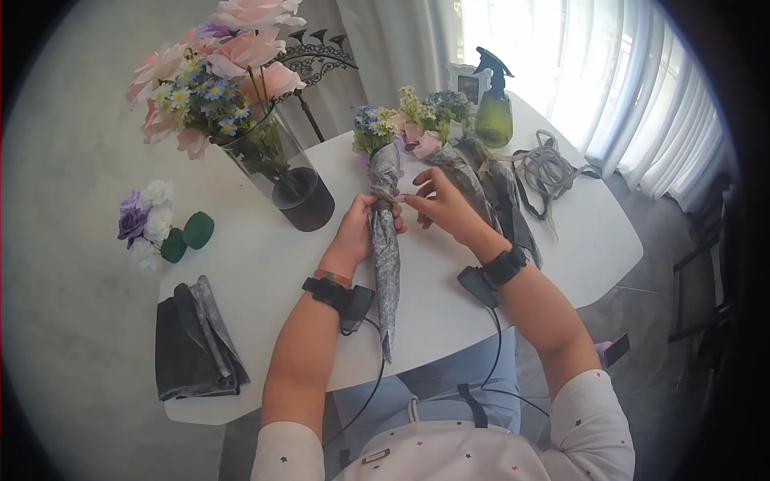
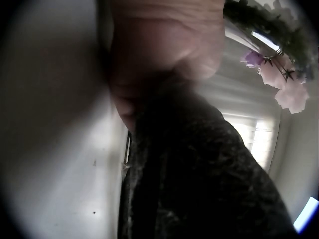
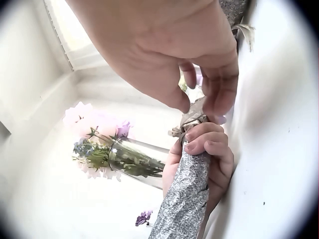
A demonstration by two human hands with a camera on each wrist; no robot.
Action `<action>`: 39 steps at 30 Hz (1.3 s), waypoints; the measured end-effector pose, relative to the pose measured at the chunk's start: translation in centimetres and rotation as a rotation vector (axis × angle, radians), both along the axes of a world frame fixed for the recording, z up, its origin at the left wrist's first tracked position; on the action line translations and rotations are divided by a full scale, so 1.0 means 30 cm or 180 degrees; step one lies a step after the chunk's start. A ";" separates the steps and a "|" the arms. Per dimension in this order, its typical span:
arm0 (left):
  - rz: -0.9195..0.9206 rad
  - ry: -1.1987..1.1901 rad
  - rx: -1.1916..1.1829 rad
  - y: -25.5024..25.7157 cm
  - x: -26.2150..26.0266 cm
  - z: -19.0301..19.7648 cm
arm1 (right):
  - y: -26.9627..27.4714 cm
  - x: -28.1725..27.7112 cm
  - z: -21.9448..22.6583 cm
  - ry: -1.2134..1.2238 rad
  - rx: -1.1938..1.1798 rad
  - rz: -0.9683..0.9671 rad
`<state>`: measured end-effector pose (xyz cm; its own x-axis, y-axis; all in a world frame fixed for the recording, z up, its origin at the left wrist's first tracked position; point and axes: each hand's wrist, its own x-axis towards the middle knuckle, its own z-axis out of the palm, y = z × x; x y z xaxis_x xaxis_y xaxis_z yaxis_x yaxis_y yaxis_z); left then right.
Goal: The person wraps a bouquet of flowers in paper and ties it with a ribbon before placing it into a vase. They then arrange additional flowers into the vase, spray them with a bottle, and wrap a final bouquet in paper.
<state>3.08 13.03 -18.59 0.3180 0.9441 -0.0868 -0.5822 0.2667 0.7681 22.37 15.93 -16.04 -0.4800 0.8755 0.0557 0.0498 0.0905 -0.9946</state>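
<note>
A small bouquet (image 1: 387, 264) wrapped in silver-grey paper, with blue and yellow-green flowers at its top, lies slanted above the table. My left hand (image 1: 353, 232) grips its narrow middle, fingers curled round the paper, as the right wrist view also shows. A grey-beige ribbon (image 1: 384, 196) is tied round the wrap just above that grip. Thumb and fingertips of my right hand (image 1: 446, 210) pinch the ribbon at the knot's right side. Dark in the left wrist view, the wrapping paper (image 2: 199, 169) fills the space below the palm.
Wrapped bouquets (image 1: 473, 172) lie right of the hands, beside a loose coil of ribbon (image 1: 549, 170). A green spray bottle (image 1: 493, 112) stands behind them. At the left are a tall glass vase (image 1: 277, 160) of flowers, loose flowers (image 1: 148, 220) and folded grey paper (image 1: 196, 341).
</note>
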 end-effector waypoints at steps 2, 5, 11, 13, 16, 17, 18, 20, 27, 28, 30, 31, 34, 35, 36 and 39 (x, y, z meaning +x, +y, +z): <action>0.0147 -0.0197 -0.0034 -0.002 0.001 0.004 | 0.012 0.008 0.021 0.0266 0.0311 -0.0029; 0.0050 -0.0158 0.0056 0.001 -0.002 -0.001 | -0.001 0.006 0.036 0.0048 0.0121 0.0238; 0.0170 0.0670 -0.0038 -0.010 0.032 0.002 | 0.003 -0.006 -0.003 -0.0162 0.0244 0.0217; 0.0171 0.0645 -0.0007 -0.009 0.029 -0.005 | 0.003 -0.003 -0.003 -0.0240 0.0240 0.0215; 0.0214 0.0645 0.0002 -0.007 0.028 -0.005 | -0.007 -0.010 0.000 -0.0138 0.0227 0.0278; 0.0254 0.0668 -0.0037 -0.008 0.030 -0.003 | -0.018 -0.011 0.009 -0.0152 0.0181 0.0261; 0.0255 0.0675 -0.0023 -0.010 0.031 0.000 | -0.021 -0.013 0.017 -0.0165 0.0131 0.0244; 0.0241 0.0716 -0.0082 -0.019 0.039 0.014 | -0.001 -0.014 -0.005 -0.0084 0.0118 0.0258; 0.0285 0.0528 -0.0062 0.016 0.013 -0.014 | -0.002 0.046 0.090 0.1501 -0.0891 0.1447; 0.0461 0.0635 -0.0136 0.001 0.023 0.018 | -0.008 0.057 0.109 0.1496 -0.0886 0.1460; 0.0660 0.0730 -0.0217 -0.006 0.031 0.031 | -0.015 0.066 0.130 0.1918 -0.0634 0.1706; 0.0654 0.0858 -0.0169 -0.004 0.040 0.025 | -0.014 0.063 0.127 0.1981 -0.0647 0.1773; 0.0667 0.0913 -0.0133 -0.014 0.048 0.021 | -0.025 0.054 0.147 0.1723 -0.0649 0.1360; 0.0694 0.0858 -0.0135 -0.017 0.046 0.027 | -0.020 0.056 0.153 0.1709 -0.0637 0.1368; 0.0700 0.0846 -0.0125 -0.015 0.039 0.024 | -0.014 0.059 0.158 0.1486 -0.0603 0.1123; 0.0495 0.0594 -0.0157 0.003 0.010 -0.014 | 0.005 0.064 0.144 0.0706 -0.0233 0.0718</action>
<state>3.38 13.12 -19.00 0.1433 0.9736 -0.1776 -0.4683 0.2248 0.8545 24.30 16.08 -11.73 -0.6455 0.7540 0.1214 -0.1821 0.0024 -0.9833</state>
